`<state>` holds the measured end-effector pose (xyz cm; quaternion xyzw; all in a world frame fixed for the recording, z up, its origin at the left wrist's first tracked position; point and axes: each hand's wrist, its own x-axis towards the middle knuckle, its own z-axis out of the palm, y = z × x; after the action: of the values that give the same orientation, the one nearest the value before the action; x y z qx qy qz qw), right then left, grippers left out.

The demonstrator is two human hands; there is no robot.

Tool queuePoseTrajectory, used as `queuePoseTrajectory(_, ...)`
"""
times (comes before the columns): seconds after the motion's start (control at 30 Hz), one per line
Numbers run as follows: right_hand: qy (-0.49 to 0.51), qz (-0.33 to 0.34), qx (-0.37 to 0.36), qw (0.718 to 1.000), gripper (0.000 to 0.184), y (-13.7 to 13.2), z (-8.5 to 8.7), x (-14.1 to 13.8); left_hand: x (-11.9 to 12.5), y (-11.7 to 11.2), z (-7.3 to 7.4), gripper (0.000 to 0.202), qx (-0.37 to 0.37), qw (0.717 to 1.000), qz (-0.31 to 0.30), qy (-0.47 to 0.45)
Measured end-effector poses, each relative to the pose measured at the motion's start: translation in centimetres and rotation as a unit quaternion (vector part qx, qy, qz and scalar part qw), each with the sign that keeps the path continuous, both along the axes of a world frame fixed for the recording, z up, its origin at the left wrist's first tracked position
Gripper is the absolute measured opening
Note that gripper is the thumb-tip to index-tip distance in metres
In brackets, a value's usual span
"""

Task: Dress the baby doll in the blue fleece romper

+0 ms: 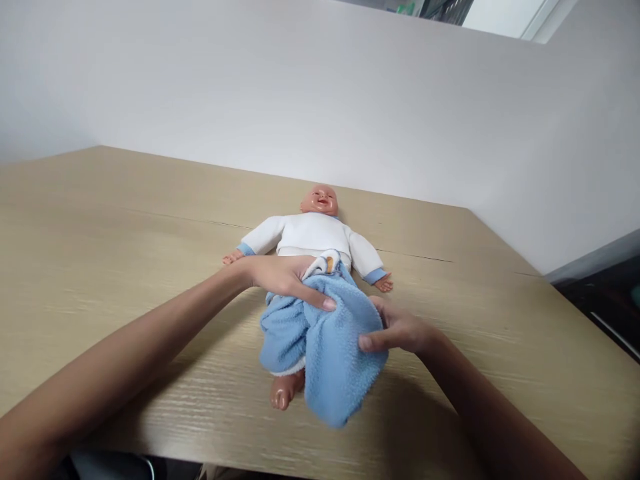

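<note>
Your doll (321, 200) lies on its back near the middle of the table (100, 233), head at the far end and legs toward you, arms spread to left and right. It wears a white top (310, 233) with blue cuffs and blue fleece trousers (330, 353). The trousers are bunched loosely from the waist to the near edge of the fabric. Your left hand (283, 277) rests across the waist from the left, its fingers (320, 301) laid over the fleece. The thumb is hidden, so I cannot tell whether this hand pinches the cloth or only presses on it. Your right hand (400, 330) is clamped on the right side of the trousers, thumb on top and the other fingers out of sight behind the fabric. The two hands are apart, with the heaped fleece between them. A small white and orange patch (327, 262) shows at the waist just beyond your left fingers; its design is too small to read. One bare foot (283, 390) sticks out of the left trouser leg at the near end. The other leg and foot are covered by the hanging fleece, and their position cannot be made out. A plain white wall (300, 87) stands behind the far edge of the table. Beyond the right side of the table a dark object (600, 293) is cut off by the frame and cannot be identified. Both of your forearms run out of view at the near edge.
</note>
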<state>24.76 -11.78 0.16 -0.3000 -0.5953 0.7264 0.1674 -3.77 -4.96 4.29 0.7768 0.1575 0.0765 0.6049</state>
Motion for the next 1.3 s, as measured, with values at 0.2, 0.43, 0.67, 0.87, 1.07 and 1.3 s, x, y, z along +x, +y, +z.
queuePoseTrajectory(0.2,0.138,-0.171,-0.023,0.975,0.058,0.0,-0.3,-1.1,-0.3,0.1,0.3,0.037,-0.006,0.997,-0.075,0.028)
queuePoseTrajectory(0.43,0.045,0.0,-0.027,0.999,0.059,0.2,-0.2,-0.2,-0.3,-0.4,-0.1,0.041,-0.009,1.0,-0.022,0.014)
queuePoseTrajectory(0.67,0.079,-0.104,-0.044,0.99,0.052,-0.1,-1.2,0.2,-0.3,-1.0,0.4,0.064,-0.048,0.997,-0.063,-0.021)
queuePoseTrajectory(0.87,0.117,-0.148,-0.075,0.979,0.049,-0.1,-1.3,-1.7,-0.2,-0.9,-0.3,0.062,-0.12,0.988,-0.091,-0.021)
queuePoseTrajectory(1.07,0.067,-0.002,-0.049,0.997,0.062,-0.3,-0.9,-0.4,-0.3,-0.6,-1.2,0.055,-0.07,0.996,-0.054,-0.025)
queuePoseTrajectory(1.3,0.078,-0.061,-0.027,0.995,0.055,-0.8,-1.1,-0.9,-0.1,-0.1,-1.8,0.097,-0.085,0.99,-0.094,-0.06)
